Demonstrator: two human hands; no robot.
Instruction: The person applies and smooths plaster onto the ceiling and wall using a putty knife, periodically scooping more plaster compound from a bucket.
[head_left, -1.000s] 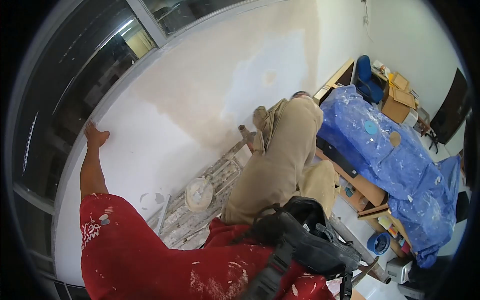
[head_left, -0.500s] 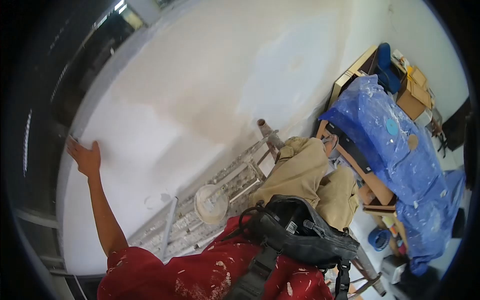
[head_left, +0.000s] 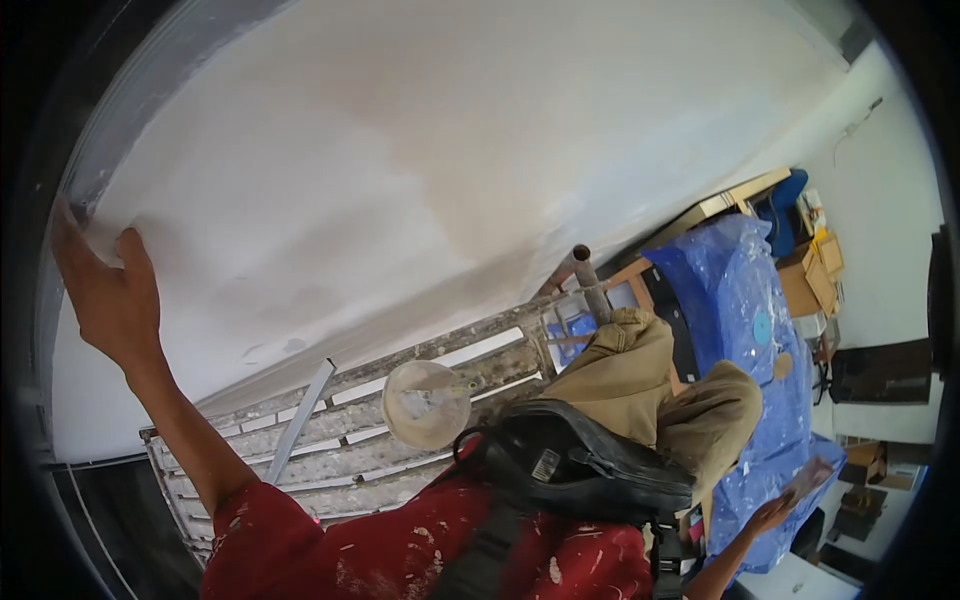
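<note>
My left hand is open, with fingers stretched up and the thumb apart, against the edge where the white wall meets the grey frame. Low on the right, my right hand is closed around a flat brownish piece; blur hides its exact kind. A whitish bucket, stained inside, stands on the spattered scaffold platform beside my lap. Across my paint-flecked red shirt hangs an unzipped black bag.
A long metal straightedge leans over the platform slats. Scaffold pipes rise near my knees. Beyond lies furniture under blue plastic sheeting, with cardboard boxes and a blue chair behind it.
My view has turned, showing more of the platform and the room at right. My left hand now appears closer and farther left. My right hand has come into view with the brownish piece.
</note>
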